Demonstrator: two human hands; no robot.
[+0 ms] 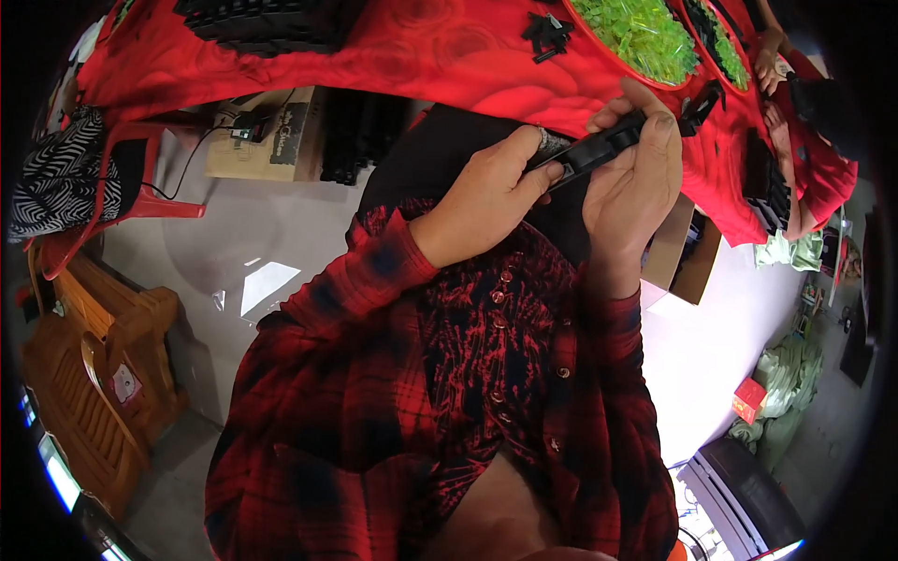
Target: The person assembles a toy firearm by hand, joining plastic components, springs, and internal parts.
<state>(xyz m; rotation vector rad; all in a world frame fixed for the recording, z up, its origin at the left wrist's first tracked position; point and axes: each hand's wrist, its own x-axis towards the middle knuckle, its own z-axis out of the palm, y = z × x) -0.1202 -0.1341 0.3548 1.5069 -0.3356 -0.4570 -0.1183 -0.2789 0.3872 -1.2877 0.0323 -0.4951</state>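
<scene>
A long, dark black plastic piece (589, 155) is held slantwise between my two hands, just off the table's near edge. My left hand (491, 192) pinches its lower end between thumb and fingers. A small greyish, rough-looking bit (552, 143) shows beside those fingers; its kind I cannot make out. My right hand (640, 182) grips the upper end, thumb along one side, fingers mostly hidden behind. Past it lies a black part (703, 107) on the red cloth. Farther back are a heap of small black pieces (547, 37) and a red-rimmed bowl of clear green pieces (641, 37).
Stacked black parts (271, 23) sit on the red-covered table (421, 56). A second bowl (725, 47) stands right, near another person's arms (781, 140). Cardboard boxes (253, 150) are below. A red chair (168, 208) and a wooden chair (94, 374) stand left.
</scene>
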